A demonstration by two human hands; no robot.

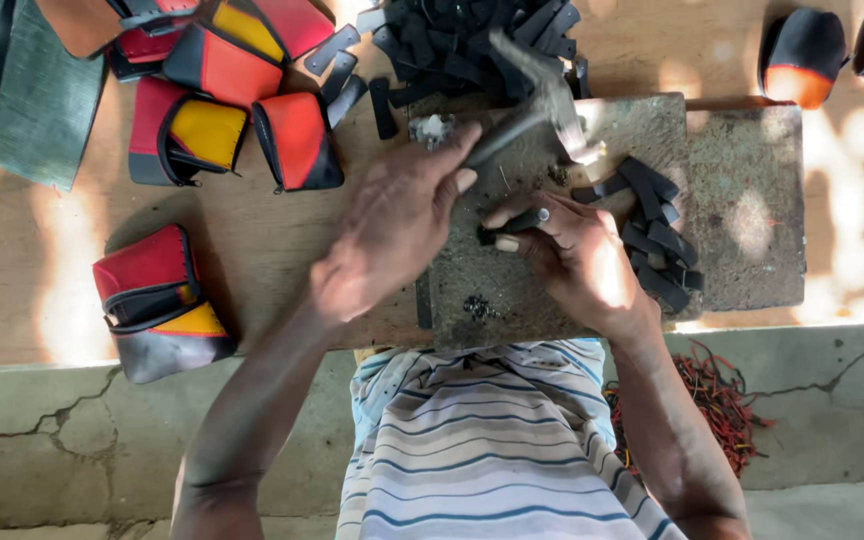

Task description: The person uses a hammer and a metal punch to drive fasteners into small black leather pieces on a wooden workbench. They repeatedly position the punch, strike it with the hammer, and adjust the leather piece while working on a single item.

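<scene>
Hammer (542, 95) and punch (515, 224) are the two tools you have in hand, both over the grey stone slab (732, 200) that lies on the wooden board (262, 250). Your left hand (392, 225) is clenched round the hammer's handle, fingers wrapped tight, with the head raised above the slab's far half and blurred, so its exact shape is hard to make out. Your right hand (577, 260) pinches the short dark punch between thumb and curled fingers, holding it near the slab's middle; what lies under its tip is hidden by your fingers.

A small heap of cut black strips (652, 240) rests on the slab just right of your right hand, partly touching it. A larger pile of black strips (472, 40) sits beyond the slab's far edge, cut off by the top of the frame. Left of the slab, red, orange and yellow pouches (232, 120) crowd the board, and another pouch (157, 300) lies alone, well apart from the slab near the board's near edge. Dark punched scraps (477, 305) dot the slab's near part.

Bare slab is open to the right of the small heap. Below the slab, beside your striped shirt (492, 450), a tangle of red threads (717, 400) lies on the cracked concrete.
</scene>
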